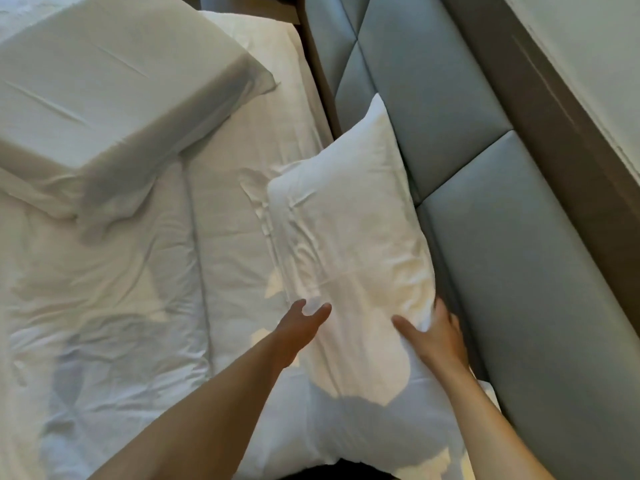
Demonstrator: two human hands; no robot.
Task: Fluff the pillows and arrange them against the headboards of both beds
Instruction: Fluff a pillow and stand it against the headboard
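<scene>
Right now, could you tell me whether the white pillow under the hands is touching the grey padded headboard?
Touching. The head view shows the white pillow's long right edge lying against the grey padded headboard, no gap between them.

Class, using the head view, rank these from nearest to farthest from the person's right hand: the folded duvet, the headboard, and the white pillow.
1. White pillow: under the right hand, touching it.
2. Headboard: just to the hand's right, beside the fingertips.
3. Folded duvet: far upper left on the bed.
</scene>
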